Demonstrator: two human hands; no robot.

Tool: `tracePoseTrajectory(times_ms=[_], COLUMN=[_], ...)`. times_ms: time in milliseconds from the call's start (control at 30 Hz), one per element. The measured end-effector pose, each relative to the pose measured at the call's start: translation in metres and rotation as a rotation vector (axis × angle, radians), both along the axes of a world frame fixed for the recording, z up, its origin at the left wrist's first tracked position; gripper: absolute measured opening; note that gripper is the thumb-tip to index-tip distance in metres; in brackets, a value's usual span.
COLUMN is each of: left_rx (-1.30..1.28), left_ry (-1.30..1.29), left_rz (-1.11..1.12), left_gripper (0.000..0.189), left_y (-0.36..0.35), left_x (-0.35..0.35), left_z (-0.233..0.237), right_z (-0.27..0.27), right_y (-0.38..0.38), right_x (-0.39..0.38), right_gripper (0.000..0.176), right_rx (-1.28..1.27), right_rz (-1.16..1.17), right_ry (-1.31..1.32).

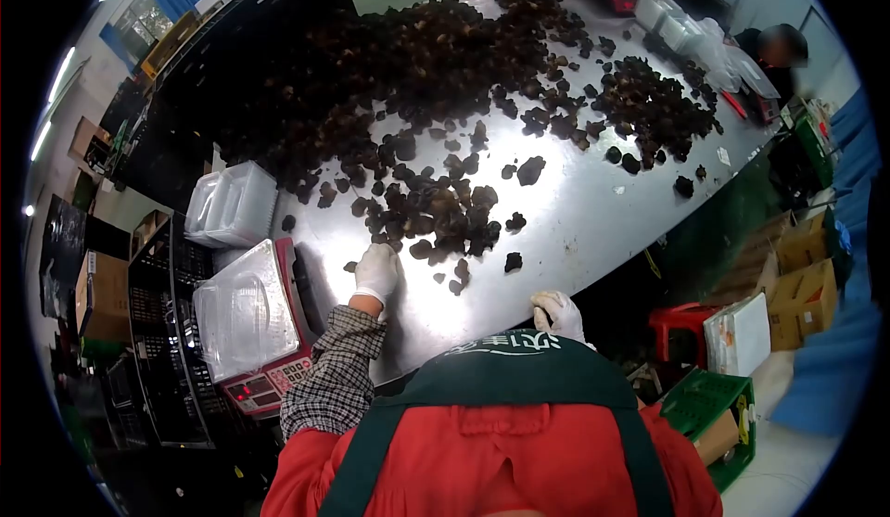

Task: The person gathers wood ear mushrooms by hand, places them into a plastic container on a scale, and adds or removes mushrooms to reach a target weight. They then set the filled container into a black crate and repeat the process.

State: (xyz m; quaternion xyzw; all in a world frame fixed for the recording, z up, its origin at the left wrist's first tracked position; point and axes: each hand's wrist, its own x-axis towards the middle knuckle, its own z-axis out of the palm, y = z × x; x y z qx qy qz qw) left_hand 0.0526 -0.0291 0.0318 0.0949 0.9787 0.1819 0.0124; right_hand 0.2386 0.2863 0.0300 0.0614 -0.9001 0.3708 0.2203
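Observation:
My left hand (376,272), in a white glove, rests on the steel table at the near edge of a small heap of dark, wrinkled mushrooms (445,211). Its fingers are bent down and closed; whatever they hold is hidden. One loose mushroom (350,267) lies just left of it. At the table's front edge is my right hand (558,315), also gloved, its fingers loosely curved and apart with nothing visible in them. To the left of my left arm stands a red scale (269,385) with clear plastic trays (243,308) on its plate.
A large mound of mushrooms (399,63) covers the far side of the steel table (556,229), with another heap (654,104) at right. Stacked clear trays (232,204) stand behind the scale. Black crates (171,331) line the left. Another person (783,49) is at the far right.

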Motion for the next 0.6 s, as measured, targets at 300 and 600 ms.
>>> tracePoseTrajectory(times_ms=[300,600], left_rx=[0.217,0.656], left_ry=[-0.029,-0.110], left_rz=[-0.256,0.146], left_gripper=[0.017,0.015], left_y=[0.050,0.040], left_x=[0.056,0.069], left_z=[0.020,0.006], right_z=[0.017,0.028], right_y=[0.016,-0.003], right_x=[-0.007,-0.064], right_gripper=[0.010,0.011], right_rx=[-0.110,0.171], right_rz=[0.001,0.172], right_ry=[-0.101,0.053])
